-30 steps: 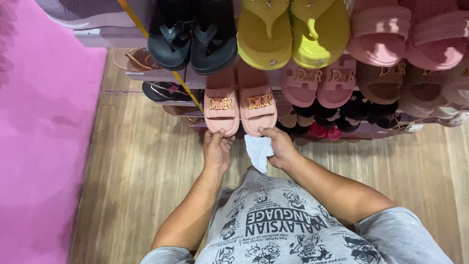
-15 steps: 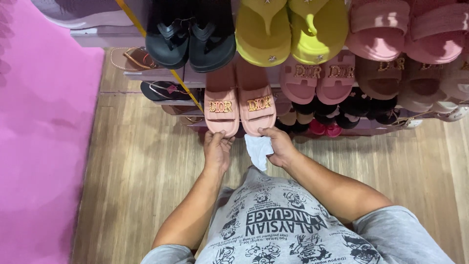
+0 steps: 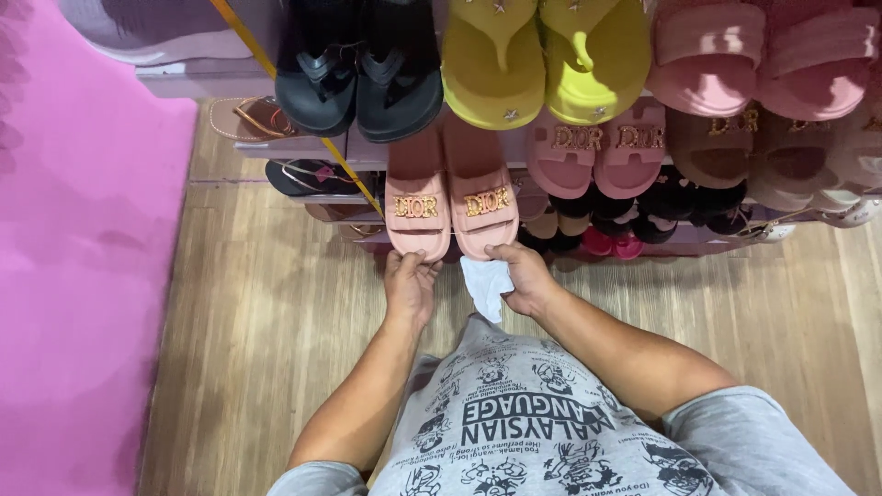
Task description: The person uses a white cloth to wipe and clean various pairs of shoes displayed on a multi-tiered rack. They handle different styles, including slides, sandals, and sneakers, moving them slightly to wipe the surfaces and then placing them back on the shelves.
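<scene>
Two peach-pink slide sandals with gold lettering on the straps lie side by side. My left hand (image 3: 410,283) grips the toe end of the left sandal (image 3: 418,204). My right hand (image 3: 522,276) touches the toe end of the right sandal (image 3: 481,199) and holds a crumpled white cloth (image 3: 485,285) under its fingers. Both sandals stick out from a tiered shoe rack (image 3: 303,152) in front of me.
The rack holds black sandals (image 3: 363,64), yellow flip-flops (image 3: 542,60), pink slides (image 3: 763,50) and several darker pairs lower down. A bright pink surface (image 3: 83,276) fills the left side. Wooden floor (image 3: 248,349) lies below.
Both hands stay at the sandals' toes; the view has drifted only slightly.
</scene>
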